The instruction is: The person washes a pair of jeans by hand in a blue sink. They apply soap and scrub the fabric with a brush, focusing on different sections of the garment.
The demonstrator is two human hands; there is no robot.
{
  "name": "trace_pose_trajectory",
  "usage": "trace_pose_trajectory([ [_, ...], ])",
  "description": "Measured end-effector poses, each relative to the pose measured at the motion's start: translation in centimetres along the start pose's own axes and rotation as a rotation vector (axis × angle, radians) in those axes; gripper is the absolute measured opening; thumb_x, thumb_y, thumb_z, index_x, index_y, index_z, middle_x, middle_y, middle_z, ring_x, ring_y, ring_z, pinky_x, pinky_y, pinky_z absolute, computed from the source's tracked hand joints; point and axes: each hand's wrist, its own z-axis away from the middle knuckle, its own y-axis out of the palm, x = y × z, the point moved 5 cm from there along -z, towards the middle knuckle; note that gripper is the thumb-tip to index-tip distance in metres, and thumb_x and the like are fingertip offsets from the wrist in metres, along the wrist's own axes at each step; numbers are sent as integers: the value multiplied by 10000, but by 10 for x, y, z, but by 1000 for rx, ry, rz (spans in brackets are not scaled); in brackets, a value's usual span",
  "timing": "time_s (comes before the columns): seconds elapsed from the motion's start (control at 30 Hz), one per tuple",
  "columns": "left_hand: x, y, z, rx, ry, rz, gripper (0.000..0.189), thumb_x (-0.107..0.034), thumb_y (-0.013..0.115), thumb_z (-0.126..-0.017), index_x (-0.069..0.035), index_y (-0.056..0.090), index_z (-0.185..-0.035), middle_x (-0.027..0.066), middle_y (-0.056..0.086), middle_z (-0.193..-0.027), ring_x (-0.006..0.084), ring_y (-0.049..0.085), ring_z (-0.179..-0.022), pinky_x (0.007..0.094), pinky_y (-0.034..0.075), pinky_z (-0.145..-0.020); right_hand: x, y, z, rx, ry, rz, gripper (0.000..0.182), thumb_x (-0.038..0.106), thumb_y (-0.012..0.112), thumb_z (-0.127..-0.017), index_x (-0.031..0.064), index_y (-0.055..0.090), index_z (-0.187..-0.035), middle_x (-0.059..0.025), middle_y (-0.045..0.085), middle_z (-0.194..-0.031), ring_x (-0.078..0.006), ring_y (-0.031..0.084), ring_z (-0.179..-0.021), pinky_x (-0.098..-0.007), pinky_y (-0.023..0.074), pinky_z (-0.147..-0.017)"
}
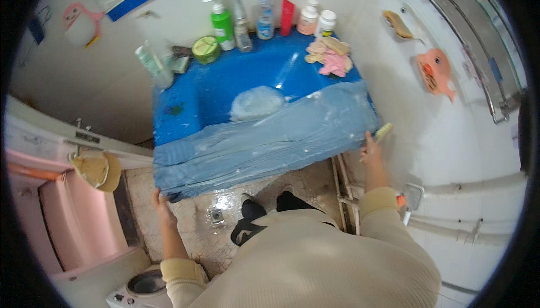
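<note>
Wet light-blue fabric, perhaps a denim garment (261,139), lies stretched across the front of a blue washbasin counter (175,120). My left hand (163,207) is at its lower left corner, with the fingertips partly hidden by the cloth. At the right end, my right hand (371,150) holds a pale-bristled brush (384,132), its handle mostly hidden, beside the fabric's edge. White suds (258,102) lie in the basin behind the cloth.
Pink and beige cloths (331,57) lie at the counter's back right. Along its back stand a green pump bottle (222,25), a round green tub (206,50) and several other bottles. Pipes (342,190) run below the right side; a floor drain (216,216) is near my feet.
</note>
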Motion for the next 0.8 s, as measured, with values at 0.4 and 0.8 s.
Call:
trace_pose_trajectory([
  [0.4,-9,28,-9,-282,174,-168,249,-165,728,-763,-25,524,-735,42,530,-679,143,473,-598,310,444,-561,51,14,-1,-120,-78,-16,387,300,757,-717,-8,541,-807,-42,461,-640,-119,362,-463,-262,291,-394],
  [0.8,-12,31,-19,50,-216,146,155,-96,681,-787,-55,537,-746,46,513,-596,133,473,-469,242,330,-365,122,46,31,209,-229,-83,192,148,703,-751,44,566,-835,8,458,-642,-75,408,-498,-217,291,-390],
])
